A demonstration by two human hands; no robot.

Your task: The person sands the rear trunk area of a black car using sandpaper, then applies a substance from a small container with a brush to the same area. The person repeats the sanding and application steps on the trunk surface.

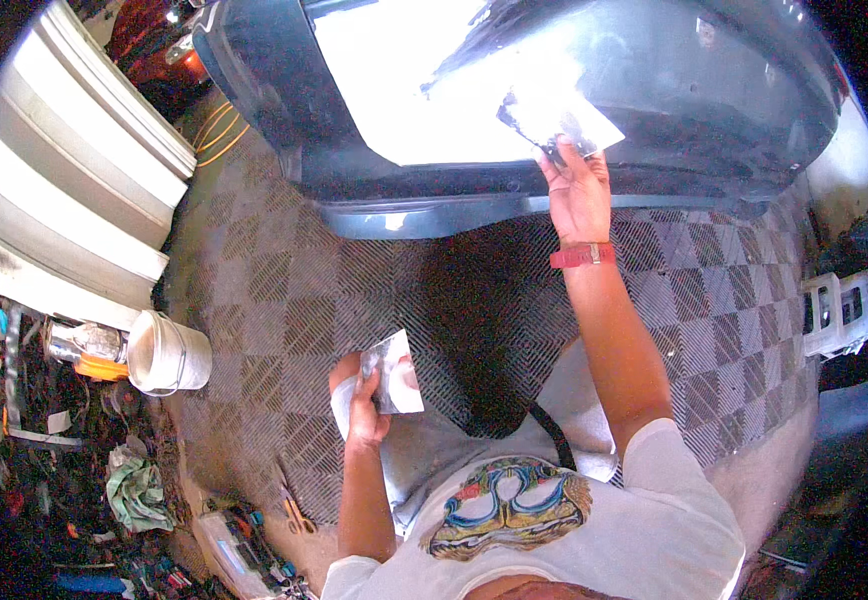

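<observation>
From the head camera, the right hand (578,190) reaches forward, fingers closed on a thin flat spreader (579,128) pressed against the dark blue car body panel (714,110). A red wristband (582,255) circles that wrist. The left hand (364,405) sits low, near the person's body, gripping a grey-smeared mixing board (397,375) over the chequered floor (274,320). A white bucket (166,352) stands left.

Counts: you've got two hands in view, left hand (366,415) and right hand (578,190), each gripping one metal spreader: one (394,375) low, one (569,125) on the panel (654,100). One panel. One wristband (582,255). One white bucket (167,353). One rag (137,493). One pair of scissors (297,512).
</observation>
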